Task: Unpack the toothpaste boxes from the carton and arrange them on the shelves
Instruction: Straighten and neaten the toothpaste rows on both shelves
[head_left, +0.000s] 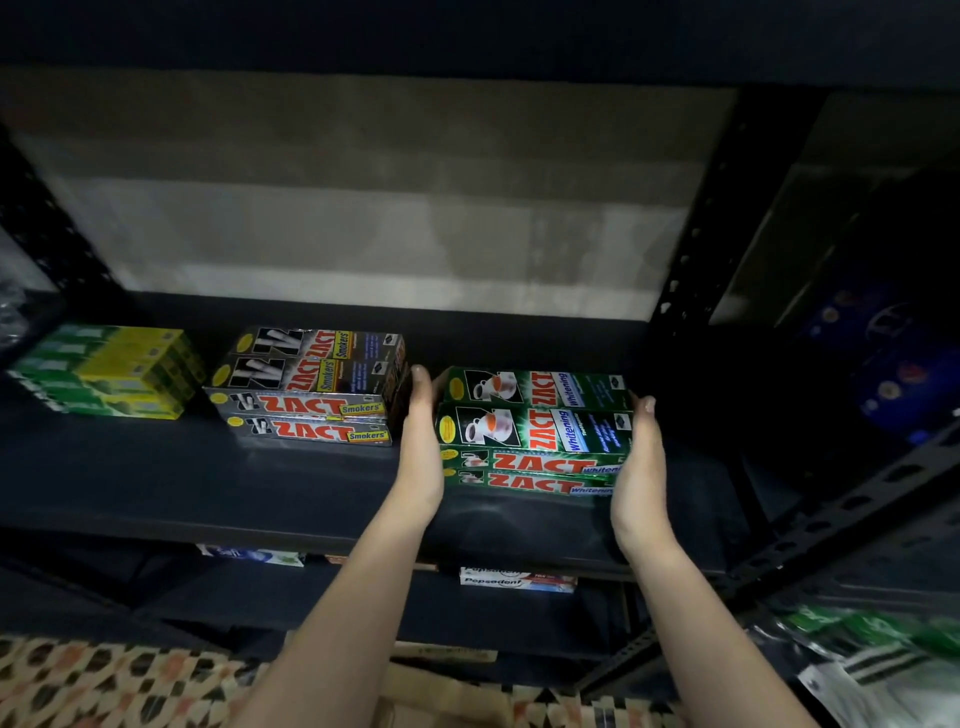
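Toothpaste boxes (535, 431) between left hand (421, 447), right hand (641, 467); seemingly on shelf (208, 483).

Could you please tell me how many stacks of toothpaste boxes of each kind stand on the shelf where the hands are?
Green ZACT Whitening stack, pressed between left hand and right hand: 1
Silver ZACT Smokers stack: 1
Green-and-yellow stack: 1
Total: 3 stacks

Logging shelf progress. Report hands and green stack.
Hands: left hand, right hand flat against ends of green Whitening stack. Stack at shelf, touchdown unclear. Smokers stack tight beside left hand.
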